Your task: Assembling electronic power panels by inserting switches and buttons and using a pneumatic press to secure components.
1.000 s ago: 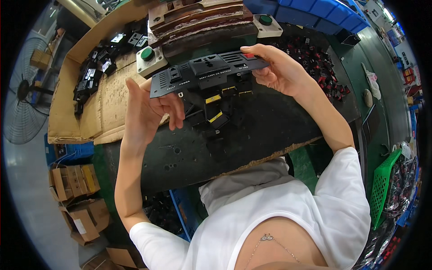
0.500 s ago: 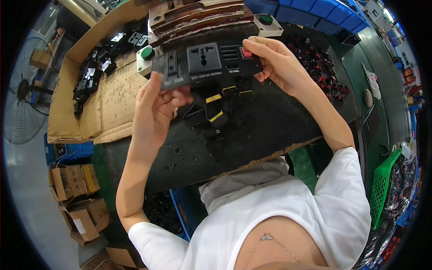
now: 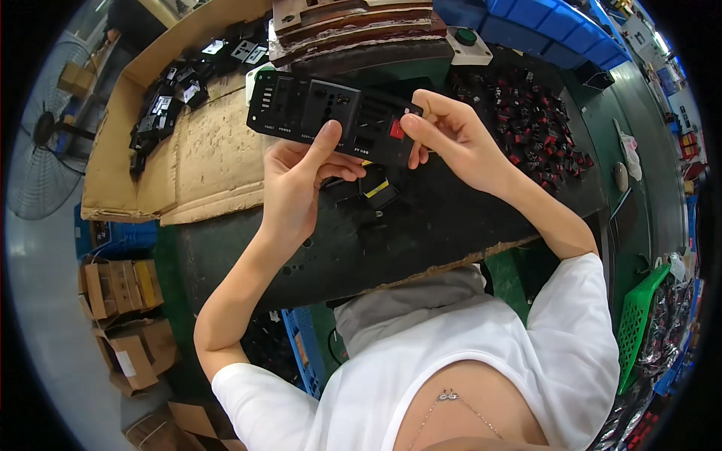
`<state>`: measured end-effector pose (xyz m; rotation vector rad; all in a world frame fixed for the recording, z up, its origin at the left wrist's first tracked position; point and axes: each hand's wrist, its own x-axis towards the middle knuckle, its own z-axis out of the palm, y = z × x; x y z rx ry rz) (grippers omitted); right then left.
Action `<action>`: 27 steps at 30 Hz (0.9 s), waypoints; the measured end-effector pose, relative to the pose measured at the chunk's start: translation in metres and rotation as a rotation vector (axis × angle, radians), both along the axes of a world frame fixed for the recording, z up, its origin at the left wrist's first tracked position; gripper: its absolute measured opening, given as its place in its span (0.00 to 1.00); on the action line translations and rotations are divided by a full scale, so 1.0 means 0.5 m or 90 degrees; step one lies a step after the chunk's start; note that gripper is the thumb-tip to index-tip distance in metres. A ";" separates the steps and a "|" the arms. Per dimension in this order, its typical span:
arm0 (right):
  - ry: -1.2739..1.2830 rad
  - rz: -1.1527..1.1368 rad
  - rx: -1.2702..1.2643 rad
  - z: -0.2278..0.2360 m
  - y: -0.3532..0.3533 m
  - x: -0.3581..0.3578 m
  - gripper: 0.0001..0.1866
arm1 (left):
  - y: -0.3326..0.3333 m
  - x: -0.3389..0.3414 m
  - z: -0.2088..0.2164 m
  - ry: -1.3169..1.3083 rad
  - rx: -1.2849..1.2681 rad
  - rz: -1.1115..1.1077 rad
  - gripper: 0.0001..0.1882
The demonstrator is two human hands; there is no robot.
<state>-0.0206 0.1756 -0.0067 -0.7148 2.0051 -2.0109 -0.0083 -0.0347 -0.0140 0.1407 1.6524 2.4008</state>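
A black socket panel (image 3: 290, 120) is held up over the table, its right end tipped lower than its left. It carries a universal socket (image 3: 325, 104) in the middle and a red rocker switch (image 3: 396, 129) near the right end. My left hand (image 3: 295, 184) grips the panel's lower edge, thumb on the front below the socket and fingers behind. With my right hand (image 3: 465, 143) I hold the right end, the thumb beside the red switch. Below the panel, black parts with yellow strips (image 3: 380, 189) lie on the table, partly hidden by the panel and left hand.
A cardboard tray (image 3: 218, 177) at the left holds black socket parts (image 3: 156, 113). Red and black switches (image 3: 534, 124) are heaped at the right on the dark table (image 3: 451, 225). Behind stands a layered fixture (image 3: 357, 34) with a green button (image 3: 465, 37); blue bins (image 3: 534, 22) are beyond.
My left hand has moved from the panel's left end to the middle of its lower edge. The panel has tilted, right end down. My right hand has shifted slightly down with it.
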 end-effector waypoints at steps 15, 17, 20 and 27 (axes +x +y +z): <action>0.171 -0.068 0.160 0.015 0.020 -0.040 0.13 | -0.012 0.023 0.040 0.135 -0.025 0.003 0.17; 0.463 -0.116 0.399 0.005 0.031 -0.057 0.08 | -0.027 0.038 0.060 0.175 -0.043 0.060 0.16; 0.456 -0.108 0.494 -0.014 0.043 -0.049 0.13 | -0.057 0.072 0.066 0.288 -0.054 0.218 0.17; 0.458 -0.112 0.490 -0.009 0.018 -0.044 0.12 | -0.146 0.175 -0.005 0.292 0.009 0.710 0.19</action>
